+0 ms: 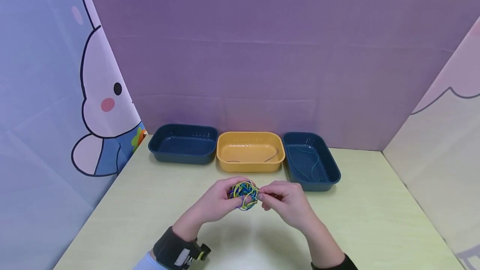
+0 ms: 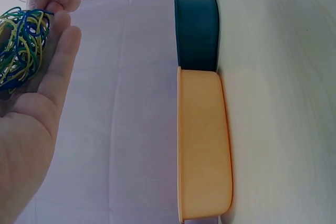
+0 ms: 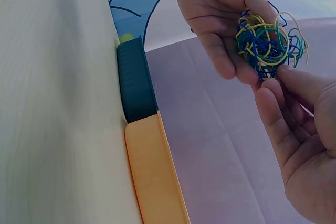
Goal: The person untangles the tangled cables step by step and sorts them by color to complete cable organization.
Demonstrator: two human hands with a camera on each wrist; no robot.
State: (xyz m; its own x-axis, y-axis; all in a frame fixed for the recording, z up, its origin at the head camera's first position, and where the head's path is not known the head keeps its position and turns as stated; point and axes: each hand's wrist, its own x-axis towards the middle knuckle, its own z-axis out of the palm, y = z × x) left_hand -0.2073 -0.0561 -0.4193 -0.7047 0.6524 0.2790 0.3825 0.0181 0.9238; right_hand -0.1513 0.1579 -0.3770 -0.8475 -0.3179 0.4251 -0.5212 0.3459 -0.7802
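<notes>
A tangled ball of blue, green and yellow strings [image 1: 244,194] is held above the table by my left hand [image 1: 219,201], its thumb over the near side. At the ball's right edge, my right hand [image 1: 286,203] pinches some of the strings between thumb and forefinger. The right wrist view shows the tangle [image 3: 265,45] with loops sticking out, between the left hand [image 3: 220,19] and the right hand's fingertips. In the left wrist view the tangle [image 2: 23,45] lies against the left hand [image 2: 31,124]; which string is pinched cannot be told.
Behind the hands stand a dark blue tray [image 1: 183,159], a yellow tray [image 1: 250,167] with a few dark strands in it, and another dark blue tray [image 1: 316,186] at the right with green strands inside. A purple cloth wall [image 1: 270,53] rises behind them.
</notes>
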